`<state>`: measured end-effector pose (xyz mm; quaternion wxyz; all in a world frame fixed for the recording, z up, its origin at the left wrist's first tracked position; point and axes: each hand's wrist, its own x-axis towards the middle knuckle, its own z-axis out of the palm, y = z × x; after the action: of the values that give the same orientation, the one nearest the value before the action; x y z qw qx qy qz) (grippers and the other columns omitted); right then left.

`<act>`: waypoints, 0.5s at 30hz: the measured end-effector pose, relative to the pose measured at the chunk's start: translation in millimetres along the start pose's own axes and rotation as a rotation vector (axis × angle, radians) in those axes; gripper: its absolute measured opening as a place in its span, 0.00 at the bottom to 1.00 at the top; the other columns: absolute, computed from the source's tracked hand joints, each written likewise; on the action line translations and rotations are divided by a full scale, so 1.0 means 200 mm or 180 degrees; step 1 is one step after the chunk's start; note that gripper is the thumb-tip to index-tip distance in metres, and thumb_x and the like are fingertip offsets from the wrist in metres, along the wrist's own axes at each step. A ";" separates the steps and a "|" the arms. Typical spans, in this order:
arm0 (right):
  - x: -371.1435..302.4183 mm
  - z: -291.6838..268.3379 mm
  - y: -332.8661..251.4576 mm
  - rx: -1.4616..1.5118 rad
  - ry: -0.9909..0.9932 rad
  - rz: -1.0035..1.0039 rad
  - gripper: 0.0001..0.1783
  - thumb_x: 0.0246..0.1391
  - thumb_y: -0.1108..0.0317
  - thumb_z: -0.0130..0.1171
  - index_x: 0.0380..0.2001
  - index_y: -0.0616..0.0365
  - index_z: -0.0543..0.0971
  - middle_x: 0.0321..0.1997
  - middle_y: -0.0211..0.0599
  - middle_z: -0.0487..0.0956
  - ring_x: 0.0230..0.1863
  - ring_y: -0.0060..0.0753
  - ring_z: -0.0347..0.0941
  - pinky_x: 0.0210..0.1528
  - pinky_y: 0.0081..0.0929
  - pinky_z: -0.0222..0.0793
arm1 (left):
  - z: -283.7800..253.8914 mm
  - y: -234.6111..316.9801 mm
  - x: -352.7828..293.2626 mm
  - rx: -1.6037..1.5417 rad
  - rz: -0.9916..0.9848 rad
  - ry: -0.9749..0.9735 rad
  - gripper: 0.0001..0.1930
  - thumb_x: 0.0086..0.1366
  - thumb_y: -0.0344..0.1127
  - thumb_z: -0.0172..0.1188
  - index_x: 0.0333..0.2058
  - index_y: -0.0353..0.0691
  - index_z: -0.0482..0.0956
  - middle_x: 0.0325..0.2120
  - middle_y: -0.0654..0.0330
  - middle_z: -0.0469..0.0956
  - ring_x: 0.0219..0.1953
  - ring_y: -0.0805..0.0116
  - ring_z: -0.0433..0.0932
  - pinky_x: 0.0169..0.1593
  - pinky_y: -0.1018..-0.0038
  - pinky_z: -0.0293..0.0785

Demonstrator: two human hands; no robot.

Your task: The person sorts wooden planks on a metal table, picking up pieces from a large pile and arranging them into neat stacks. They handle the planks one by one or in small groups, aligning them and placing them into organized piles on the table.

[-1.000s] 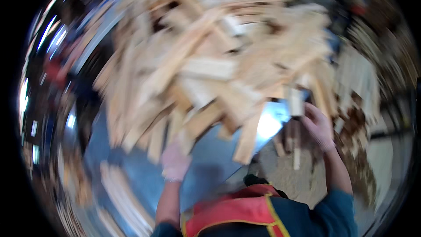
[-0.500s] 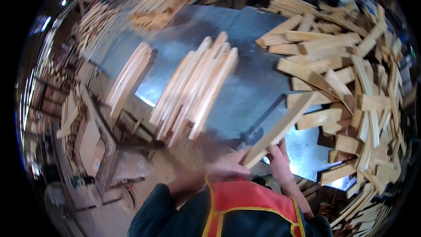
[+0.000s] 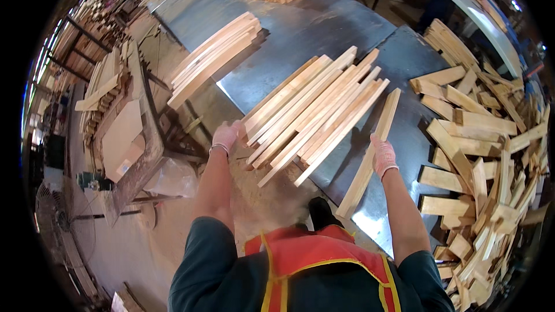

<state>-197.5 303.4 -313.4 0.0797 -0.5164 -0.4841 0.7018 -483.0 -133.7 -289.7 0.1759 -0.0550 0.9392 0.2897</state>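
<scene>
Head view, so just the one angle here. The right hand is closed around a single plank, sitting on the right of a row of boards, with a gap between them. The left hand is at the near end of the row's left side, fingers partly curled; honestly can't tell if it's gripping or only touching. The row lies on a metal table, near ends poking past the edge. Big messy pile of wood pieces off to the right. As for labels: there's a pale patch on a brown sheet over on the left bench, way too small to read.
</scene>
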 end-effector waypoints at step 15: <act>0.01 0.24 -0.18 -0.1453 -0.0911 -0.0886 0.46 0.58 0.45 0.70 0.67 0.68 0.66 0.61 0.53 0.80 0.63 0.45 0.75 0.67 0.37 0.67 | 0.06 0.71 0.16 -0.1713 0.0284 -0.1540 0.26 0.71 0.48 0.64 0.59 0.34 0.79 0.52 0.48 0.82 0.56 0.56 0.79 0.63 0.64 0.73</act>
<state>-250.1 295.0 -288.3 -0.0120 -0.3455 -0.7018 0.6229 -538.1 -8.9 -236.5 0.3594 0.0118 0.7620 0.5386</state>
